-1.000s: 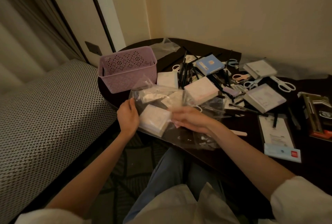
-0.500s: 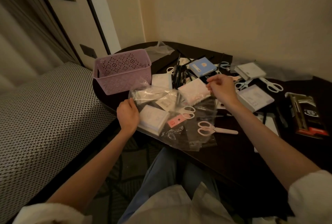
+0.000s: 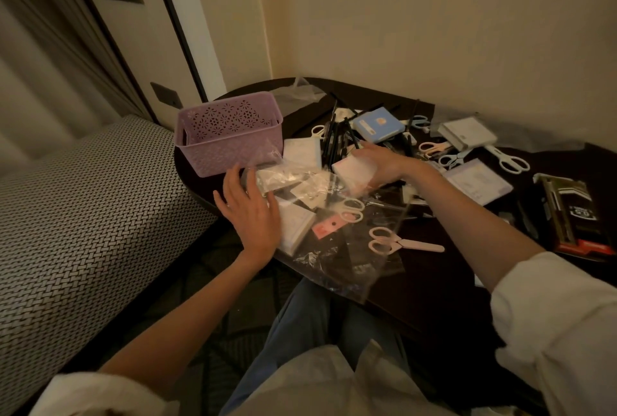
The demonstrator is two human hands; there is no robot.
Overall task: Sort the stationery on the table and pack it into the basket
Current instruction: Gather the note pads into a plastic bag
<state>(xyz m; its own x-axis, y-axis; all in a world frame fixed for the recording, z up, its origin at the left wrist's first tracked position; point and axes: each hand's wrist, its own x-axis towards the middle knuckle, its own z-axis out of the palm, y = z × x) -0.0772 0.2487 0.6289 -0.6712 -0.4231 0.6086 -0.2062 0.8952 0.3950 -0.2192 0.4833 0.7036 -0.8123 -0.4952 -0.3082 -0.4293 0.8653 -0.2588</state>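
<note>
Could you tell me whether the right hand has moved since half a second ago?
Yes. The right hand has come back toward the basket and now grips a white pad.

left hand (image 3: 250, 215) covering part of a white pad (image 3: 297, 225), black box (image 3: 574, 215) print too blurry to read, pens (image 3: 334, 138) a dark tangle, can't count them

dark table (image 3: 430, 285), basket (image 3: 230, 135), scissors (image 3: 402, 243)
</note>
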